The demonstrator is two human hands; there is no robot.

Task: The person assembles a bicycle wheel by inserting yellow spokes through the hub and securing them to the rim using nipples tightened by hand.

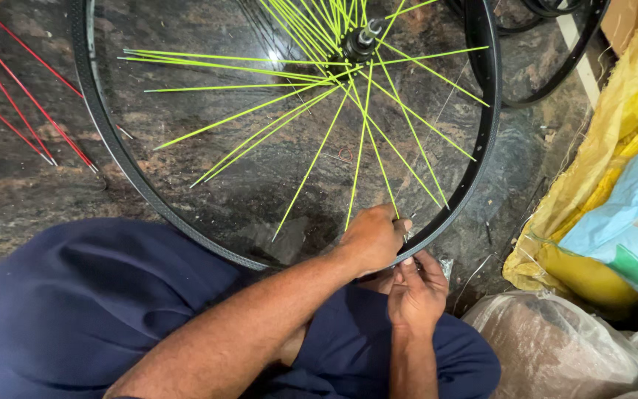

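A black bicycle rim [481, 140] lies flat on the dark stone floor in front of my knees. Several neon yellow-green spokes [311, 166] fan out from its hub [362, 41], many with loose ends short of the rim. My left hand [372, 238] reaches across my lap and pinches the outer end of one spoke just inside the rim's near edge. My right hand [416, 290] sits right below it, thumb and fingers pressed on the rim's outer side. Anything small held between those fingers is hidden.
Loose red spokes [27, 100] lie on the floor at the left. More black rims [548, 83] lie at the top right. A yellow sack [614, 140], a pale blue bag [633, 222] and a clear plastic bag [555, 347] crowd the right side.
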